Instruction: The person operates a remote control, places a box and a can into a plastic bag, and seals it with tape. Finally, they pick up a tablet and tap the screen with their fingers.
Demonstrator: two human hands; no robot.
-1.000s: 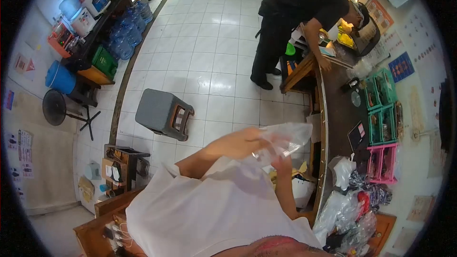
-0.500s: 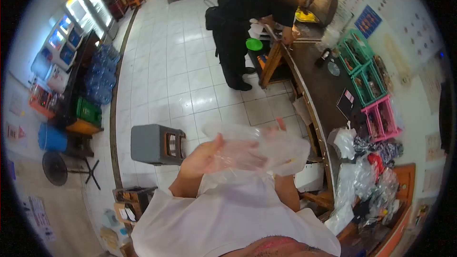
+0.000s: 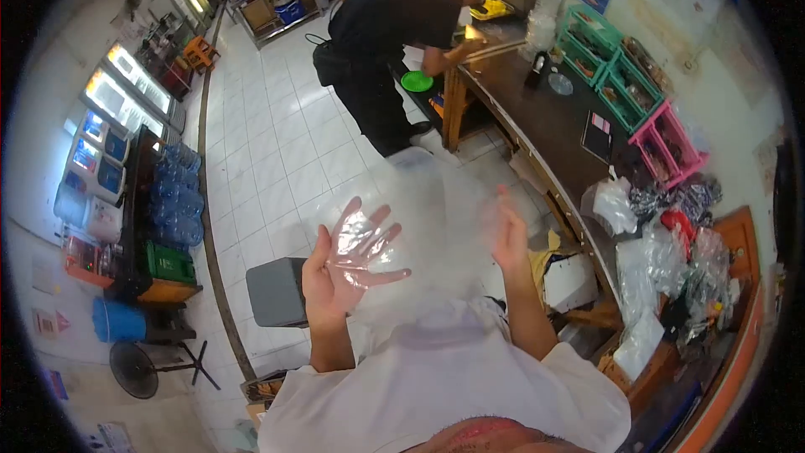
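Observation:
A clear plastic bag or sheet [image 3: 440, 214], cloudy and partly blurred, hangs spread in the air between my two hands, in front of my white shirt. My left hand [image 3: 345, 256] lies against its left side, palm showing and fingers spread wide; shiny plastic overlaps the fingers and palm. At the opposite side my right hand [image 3: 510, 239] is held upright, seen nearly edge-on, its fingers stretched out along the plastic's right edge. Neither hand is closed round the plastic.
A person in black [image 3: 386, 25] bends over the far end of the dark counter [image 3: 537, 113]. Plastic packs [image 3: 646, 268] pile on its near end, beside green baskets [image 3: 625, 92] and a pink basket [image 3: 667, 147]. A grey stool [image 3: 277, 292] stands on the tiled floor at left.
Both hands have risen and moved apart, and the plastic has spread out wider between them. The left hand's fingers have fanned out. The head view has turned and shifted.

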